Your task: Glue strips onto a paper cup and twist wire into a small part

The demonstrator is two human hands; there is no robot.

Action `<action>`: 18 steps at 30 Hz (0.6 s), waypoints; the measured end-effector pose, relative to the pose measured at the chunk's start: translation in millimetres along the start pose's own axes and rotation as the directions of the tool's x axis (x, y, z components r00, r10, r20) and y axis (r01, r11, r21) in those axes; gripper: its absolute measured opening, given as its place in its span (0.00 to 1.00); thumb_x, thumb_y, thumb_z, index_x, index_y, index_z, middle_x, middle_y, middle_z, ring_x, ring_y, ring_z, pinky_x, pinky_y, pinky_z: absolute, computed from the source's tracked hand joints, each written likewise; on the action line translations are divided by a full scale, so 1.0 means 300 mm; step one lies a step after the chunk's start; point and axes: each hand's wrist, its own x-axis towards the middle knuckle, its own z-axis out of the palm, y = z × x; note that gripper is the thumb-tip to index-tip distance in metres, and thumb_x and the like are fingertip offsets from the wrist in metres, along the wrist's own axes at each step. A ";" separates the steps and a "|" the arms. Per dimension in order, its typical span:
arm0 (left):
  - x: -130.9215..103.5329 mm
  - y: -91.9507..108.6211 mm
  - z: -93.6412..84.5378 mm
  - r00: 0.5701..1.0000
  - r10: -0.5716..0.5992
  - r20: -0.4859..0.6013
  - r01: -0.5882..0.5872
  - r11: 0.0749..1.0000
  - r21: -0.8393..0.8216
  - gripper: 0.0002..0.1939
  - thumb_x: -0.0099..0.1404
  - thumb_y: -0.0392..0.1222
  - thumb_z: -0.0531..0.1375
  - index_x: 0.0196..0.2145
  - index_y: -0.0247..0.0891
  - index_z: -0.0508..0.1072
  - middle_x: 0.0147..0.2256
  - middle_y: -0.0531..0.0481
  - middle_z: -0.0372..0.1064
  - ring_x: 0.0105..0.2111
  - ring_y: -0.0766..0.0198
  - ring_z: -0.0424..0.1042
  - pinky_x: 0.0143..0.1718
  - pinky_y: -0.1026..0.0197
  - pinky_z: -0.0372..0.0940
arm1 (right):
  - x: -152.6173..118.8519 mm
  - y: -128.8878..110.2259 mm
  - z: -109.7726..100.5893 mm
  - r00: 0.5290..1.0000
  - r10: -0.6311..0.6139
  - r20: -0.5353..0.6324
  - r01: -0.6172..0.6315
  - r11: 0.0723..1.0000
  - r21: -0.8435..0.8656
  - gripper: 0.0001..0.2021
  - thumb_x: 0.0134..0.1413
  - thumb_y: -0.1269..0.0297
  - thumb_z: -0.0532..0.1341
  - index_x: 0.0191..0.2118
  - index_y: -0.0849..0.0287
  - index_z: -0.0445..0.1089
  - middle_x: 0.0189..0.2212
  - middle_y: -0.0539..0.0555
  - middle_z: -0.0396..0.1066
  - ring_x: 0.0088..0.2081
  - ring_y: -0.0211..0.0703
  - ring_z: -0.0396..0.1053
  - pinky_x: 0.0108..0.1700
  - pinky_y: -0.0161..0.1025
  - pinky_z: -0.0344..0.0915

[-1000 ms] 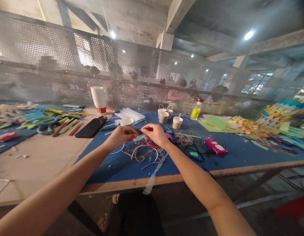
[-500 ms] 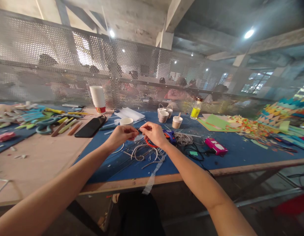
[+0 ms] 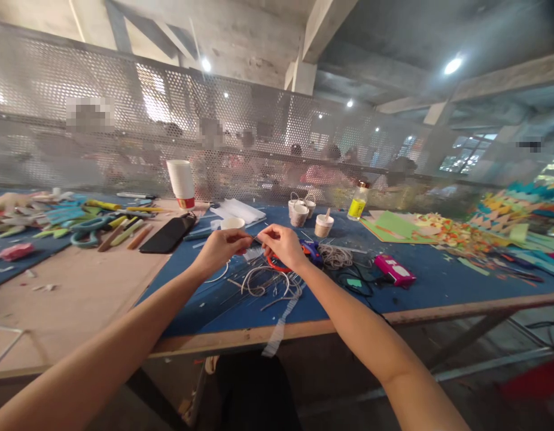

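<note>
Both my hands meet over the blue table mat (image 3: 420,287). My left hand (image 3: 223,246) and my right hand (image 3: 283,244) pinch a thin dark stick and a small pale strip (image 3: 254,251) between their fingertips. Under them lie loose white wire loops (image 3: 263,281), an orange ring (image 3: 277,266) and a long pale strip (image 3: 281,317) that hangs over the table's front edge. A blue glue gun (image 3: 310,248) sits just right of my right hand.
A black phone (image 3: 168,233), a stack of white cups (image 3: 180,182), small paper cups (image 3: 299,212), a yellow bottle (image 3: 356,200), a pink device (image 3: 393,269) with black cable, scissors (image 3: 86,230), coloured paper scraps (image 3: 460,230). A perforated screen (image 3: 124,120) backs the table; people sit behind it.
My hands stay together on the small piece; only the fingers shift slightly. The view has drifted a little.
</note>
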 end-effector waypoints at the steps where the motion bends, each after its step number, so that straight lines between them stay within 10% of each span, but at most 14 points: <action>1: 0.001 0.006 -0.010 0.998 0.025 -0.058 -0.022 0.999 0.047 0.13 0.58 0.49 0.63 0.34 0.35 0.78 0.25 0.51 0.72 0.25 0.64 0.70 0.30 0.61 0.66 | 0.006 -0.006 -0.003 1.000 0.002 -0.007 -0.002 1.000 -0.008 0.10 0.56 0.56 0.61 0.34 0.58 0.70 0.22 0.48 0.69 0.20 0.36 0.70 0.22 0.30 0.68; 8: 0.038 -0.015 -0.126 0.837 0.209 -0.506 -0.086 0.963 0.256 0.17 0.56 0.37 0.60 0.45 0.38 0.72 0.43 0.45 0.74 0.42 0.56 0.73 0.42 0.55 0.67 | 0.144 -0.086 -0.008 0.997 -0.061 -0.048 0.055 0.992 -0.115 0.08 0.56 0.61 0.60 0.32 0.60 0.70 0.23 0.48 0.71 0.21 0.34 0.71 0.23 0.29 0.67; 18: 0.104 -0.178 -0.118 0.934 0.026 -0.357 0.050 0.979 0.199 0.40 0.46 0.42 0.70 0.55 0.35 0.62 0.55 0.34 0.66 0.56 0.46 0.65 0.53 0.48 0.62 | 0.346 -0.073 0.106 0.995 -0.098 -0.002 0.089 0.916 -0.392 0.06 0.54 0.67 0.60 0.28 0.60 0.70 0.22 0.49 0.73 0.23 0.36 0.73 0.26 0.28 0.66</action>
